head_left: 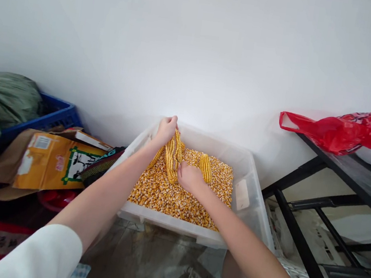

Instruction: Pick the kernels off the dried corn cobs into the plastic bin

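Observation:
A yellow corn cob (171, 157) stands tilted over loose kernels (177, 197), with a dark groove running down its rows. My left hand (167, 129) is closed around the cob's upper end. My right hand (189, 177) is closed, its fingertips against the cob's lower right side; whether a small tool is inside it is hidden. Both hands are over a translucent plastic bin (163, 219) holding the kernels. Another cob (205, 167) lies on the kernels to the right of the held one, and more cob shows partly behind it.
A white wall (197, 58) rises behind the bin. On the left are a yellow cardboard box (51, 161), a blue crate (61, 112) and a green bag (0, 104). At right, a black metal rack (299, 238) carries a red plastic bag (346, 127).

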Motion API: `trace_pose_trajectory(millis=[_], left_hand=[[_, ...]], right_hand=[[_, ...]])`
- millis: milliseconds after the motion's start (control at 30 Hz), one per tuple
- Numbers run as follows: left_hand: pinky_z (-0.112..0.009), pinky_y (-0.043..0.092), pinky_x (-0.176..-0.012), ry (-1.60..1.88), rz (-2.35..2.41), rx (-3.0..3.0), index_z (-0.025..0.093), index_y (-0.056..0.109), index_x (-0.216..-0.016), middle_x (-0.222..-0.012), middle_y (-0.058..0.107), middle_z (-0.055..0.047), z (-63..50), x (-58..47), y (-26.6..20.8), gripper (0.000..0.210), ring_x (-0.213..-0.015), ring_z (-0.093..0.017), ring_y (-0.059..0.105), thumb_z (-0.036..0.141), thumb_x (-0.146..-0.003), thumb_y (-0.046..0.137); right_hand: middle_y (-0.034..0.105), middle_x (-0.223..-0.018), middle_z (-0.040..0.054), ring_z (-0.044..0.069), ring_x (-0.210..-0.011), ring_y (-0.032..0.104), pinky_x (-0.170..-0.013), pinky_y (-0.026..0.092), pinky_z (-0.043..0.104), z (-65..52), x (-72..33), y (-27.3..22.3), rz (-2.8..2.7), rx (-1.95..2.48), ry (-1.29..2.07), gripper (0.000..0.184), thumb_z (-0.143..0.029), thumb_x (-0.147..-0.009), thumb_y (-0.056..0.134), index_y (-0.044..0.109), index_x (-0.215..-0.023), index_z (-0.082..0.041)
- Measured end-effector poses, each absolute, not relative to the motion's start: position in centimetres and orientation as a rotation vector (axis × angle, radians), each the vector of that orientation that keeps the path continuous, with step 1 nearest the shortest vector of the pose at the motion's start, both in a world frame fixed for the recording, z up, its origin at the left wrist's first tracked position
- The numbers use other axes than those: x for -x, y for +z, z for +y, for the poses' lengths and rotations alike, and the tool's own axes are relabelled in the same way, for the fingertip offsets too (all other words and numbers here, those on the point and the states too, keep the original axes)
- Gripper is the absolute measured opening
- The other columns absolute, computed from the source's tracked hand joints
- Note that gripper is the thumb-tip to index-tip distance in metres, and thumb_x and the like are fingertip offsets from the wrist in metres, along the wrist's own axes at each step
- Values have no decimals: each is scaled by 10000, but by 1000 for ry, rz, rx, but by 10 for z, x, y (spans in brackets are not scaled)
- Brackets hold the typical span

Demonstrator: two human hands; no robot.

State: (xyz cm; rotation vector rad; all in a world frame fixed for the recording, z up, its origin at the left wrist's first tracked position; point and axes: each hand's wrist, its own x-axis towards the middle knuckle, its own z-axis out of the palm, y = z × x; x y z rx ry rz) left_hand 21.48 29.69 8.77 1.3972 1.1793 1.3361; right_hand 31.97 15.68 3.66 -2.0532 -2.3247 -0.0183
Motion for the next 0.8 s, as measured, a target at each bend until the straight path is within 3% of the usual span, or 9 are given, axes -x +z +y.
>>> trace_pose_trajectory(millis=[400,800], left_hand=[[-270,385,-494,1360,1208,-1433,183,457,-569,-501,535,-50,299,-212,85,321,-473,-172,522,386,-783,330],[-261,367,-532,1386,1270,-1546,180,480,-553,-514,541,-47,305,-218,79,340,-529,-170,519,368,-781,312]], right_hand=[[659,-834,154,274,-759,644,-635,483,354,156,-320,35,-2301,2079,85,276,-223,-869,320,535,-999,-108],[651,-947,159,241,-876,634,-721,480,312,163,-314,37,-2304,2171,239,255,-117,-799,424,561,-1014,-108]])
